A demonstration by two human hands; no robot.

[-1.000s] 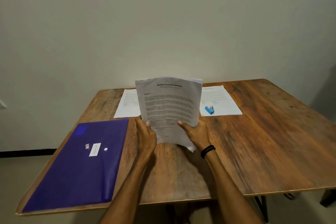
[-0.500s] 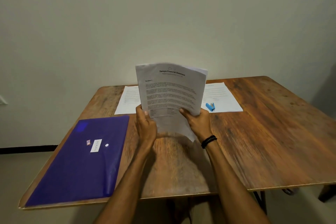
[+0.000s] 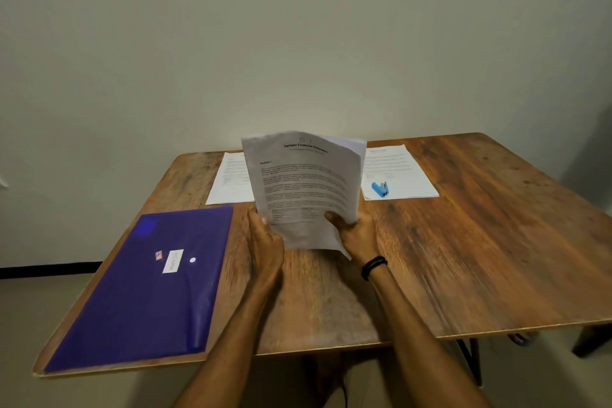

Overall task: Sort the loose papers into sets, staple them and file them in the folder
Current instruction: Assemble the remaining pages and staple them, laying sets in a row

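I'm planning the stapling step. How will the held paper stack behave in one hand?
Probably floppy: the paper stack curves at its top with the left hand and right hand gripping its bottom. Likely light, being thin. Loose sheets may fan apart; edges splay top right.

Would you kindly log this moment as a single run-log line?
hands: left hand and right hand grip paper stack upright | stapler: on right sheets | folder: flat on table
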